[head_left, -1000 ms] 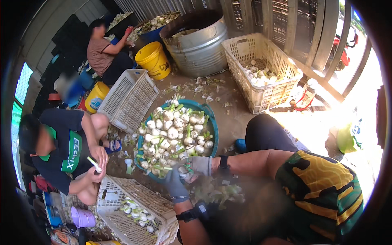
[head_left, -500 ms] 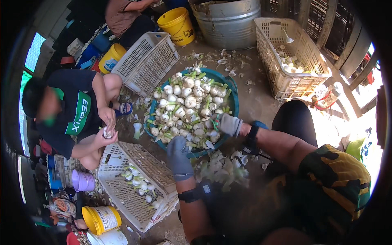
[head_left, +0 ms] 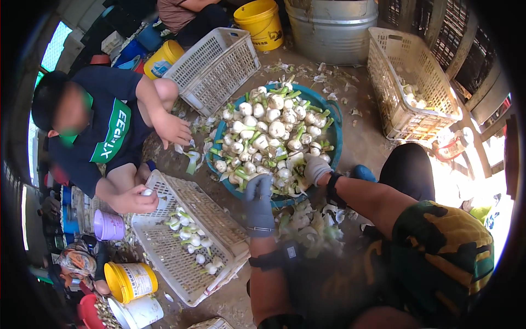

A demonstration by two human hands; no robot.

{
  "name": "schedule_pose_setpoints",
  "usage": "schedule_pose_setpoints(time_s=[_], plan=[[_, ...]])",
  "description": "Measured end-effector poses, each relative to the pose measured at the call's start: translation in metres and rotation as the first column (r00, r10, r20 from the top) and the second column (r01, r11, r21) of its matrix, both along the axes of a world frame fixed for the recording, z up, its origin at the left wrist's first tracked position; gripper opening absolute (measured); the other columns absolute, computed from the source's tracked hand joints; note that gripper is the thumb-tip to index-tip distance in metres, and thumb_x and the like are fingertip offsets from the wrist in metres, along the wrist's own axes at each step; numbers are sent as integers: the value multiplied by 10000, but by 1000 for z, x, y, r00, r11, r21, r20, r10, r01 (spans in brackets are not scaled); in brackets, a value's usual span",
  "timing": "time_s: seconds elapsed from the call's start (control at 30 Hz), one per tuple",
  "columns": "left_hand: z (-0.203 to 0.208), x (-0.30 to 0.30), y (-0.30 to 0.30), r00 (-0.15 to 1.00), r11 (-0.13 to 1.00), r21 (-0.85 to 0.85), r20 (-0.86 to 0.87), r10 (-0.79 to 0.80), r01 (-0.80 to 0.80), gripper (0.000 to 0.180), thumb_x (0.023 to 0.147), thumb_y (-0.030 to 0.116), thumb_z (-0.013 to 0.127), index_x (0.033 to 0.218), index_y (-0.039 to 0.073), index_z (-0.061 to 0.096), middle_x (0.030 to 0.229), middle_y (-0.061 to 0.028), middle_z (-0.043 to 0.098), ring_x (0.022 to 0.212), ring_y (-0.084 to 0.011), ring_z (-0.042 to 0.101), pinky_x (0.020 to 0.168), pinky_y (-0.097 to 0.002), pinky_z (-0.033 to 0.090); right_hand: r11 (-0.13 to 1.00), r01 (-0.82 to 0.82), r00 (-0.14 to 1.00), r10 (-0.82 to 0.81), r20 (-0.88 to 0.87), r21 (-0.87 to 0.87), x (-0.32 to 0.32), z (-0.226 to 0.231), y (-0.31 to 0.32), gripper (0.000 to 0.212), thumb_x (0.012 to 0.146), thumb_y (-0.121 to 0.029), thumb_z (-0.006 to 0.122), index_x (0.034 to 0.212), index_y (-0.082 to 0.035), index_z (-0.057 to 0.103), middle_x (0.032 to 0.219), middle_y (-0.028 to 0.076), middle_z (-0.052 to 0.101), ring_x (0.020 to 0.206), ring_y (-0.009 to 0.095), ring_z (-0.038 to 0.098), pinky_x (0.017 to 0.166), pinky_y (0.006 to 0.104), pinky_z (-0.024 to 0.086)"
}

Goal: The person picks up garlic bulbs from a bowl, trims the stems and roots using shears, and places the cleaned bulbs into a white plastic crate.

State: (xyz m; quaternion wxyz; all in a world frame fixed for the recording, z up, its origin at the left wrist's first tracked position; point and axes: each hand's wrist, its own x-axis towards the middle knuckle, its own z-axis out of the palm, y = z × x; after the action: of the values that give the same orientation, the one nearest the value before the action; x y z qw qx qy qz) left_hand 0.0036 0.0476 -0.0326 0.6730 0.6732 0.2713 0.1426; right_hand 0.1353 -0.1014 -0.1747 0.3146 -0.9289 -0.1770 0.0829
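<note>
A round teal tub (head_left: 335, 118) is heaped with white garlic bulbs (head_left: 276, 129) that carry short green stems. Over the tub's near rim, my left hand (head_left: 258, 202) in a grey glove has bent fingers slightly apart, with nothing visible in them. My right hand (head_left: 316, 169), in a paler glove, reaches in at the tub's right side. Its fingers close at a pale garlic bulb (head_left: 296, 159), partly hidden among the others. Loose peeled skins (head_left: 309, 225) lie on the ground below the tub, between my forearms.
A white crate (head_left: 164, 268) with several trimmed bulbs stands tilted at near left; a co-worker (head_left: 104, 131) sits behind it, a white bulb in one hand. Other crates (head_left: 213, 68) (head_left: 422, 118), a metal tub (head_left: 331, 33) and yellow buckets (head_left: 260, 24) (head_left: 130, 281) stand around.
The whole view has shifted, so the tub appears farther right. My left hand has drawn back slightly from the bulbs. The co-worker's hands have separated, one now reaching toward the tub.
</note>
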Motion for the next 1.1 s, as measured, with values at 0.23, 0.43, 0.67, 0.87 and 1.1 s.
schedule_pose_setpoints(time_s=[0.23,0.43,0.67,0.87,1.1], plan=[[-21,6,-3,979,647,752,7,-205,130,805,685,134,720,1339,-2,269,1279,-176,403,1183,-248,411,987,-347,352,845,-453,786,529,320,-284,23,78,-20,402,566,-89,618,966,-56,596,770,120,611,704,295,590,681,353,473],[-29,1,-21,951,883,396,72,-302,251,782,695,81,714,1312,-38,247,1189,-146,468,1007,-186,541,834,-278,474,823,58,904,198,-380,566,-41,143,-9,188,847,-208,578,916,-35,606,670,128,596,616,291,597,592,338,497],[-19,-9,-37,952,949,207,144,-269,237,722,687,166,735,1251,-63,347,1163,-176,470,1002,-223,508,860,-316,444,861,-475,878,451,158,184,-18,104,-30,280,660,-230,674,842,-32,598,648,132,591,660,301,611,600,341,494],[-21,-12,-35,973,935,302,77,-219,187,648,690,194,735,1200,-55,422,1119,-151,498,967,-210,507,848,-297,442,848,-527,726,483,490,-55,-32,111,-35,286,431,-173,708,669,-54,604,642,119,592,697,317,599,631,373,486],[0,-17,-35,985,974,-150,29,-169,172,387,878,354,521,1082,26,504,867,-75,601,634,-164,586,467,-271,435,697,-567,631,710,312,-440,-47,136,-38,134,594,-166,634,656,-47,642,664,122,608,649,321,603,601,376,481]])
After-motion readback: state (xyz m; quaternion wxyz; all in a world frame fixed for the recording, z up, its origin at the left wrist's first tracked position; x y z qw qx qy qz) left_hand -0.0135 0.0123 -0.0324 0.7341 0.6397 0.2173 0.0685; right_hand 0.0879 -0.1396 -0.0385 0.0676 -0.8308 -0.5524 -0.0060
